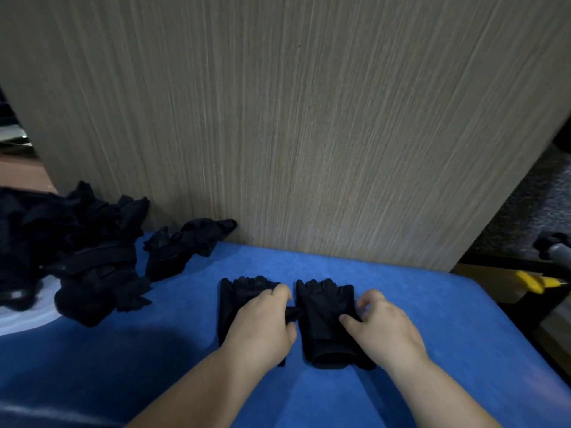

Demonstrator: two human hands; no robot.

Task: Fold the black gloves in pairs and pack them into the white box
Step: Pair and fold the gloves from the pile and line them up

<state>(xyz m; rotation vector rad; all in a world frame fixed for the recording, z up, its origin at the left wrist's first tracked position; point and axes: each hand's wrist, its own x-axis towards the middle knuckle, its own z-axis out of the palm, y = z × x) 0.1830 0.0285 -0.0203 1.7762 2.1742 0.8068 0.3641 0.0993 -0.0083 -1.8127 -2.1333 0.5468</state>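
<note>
While both gloves lie parallel and just apart on the blue mat (432, 335), cuffs toward the person and long axes running away, each hand sits on its own. The left hand (262, 325) pinches the left glove (230, 304) at its inner edge. The right hand (383, 325) pinches the right glove (321, 307) (fingerless, matte black). An unfolded pile (77, 248) lies far left.

I count two black gloves (323, 302), one under my left hand (262, 322) and one under my right hand (383, 325). Far out past my left hand is one heap of gloves (77, 251), too tangled to count.
</note>
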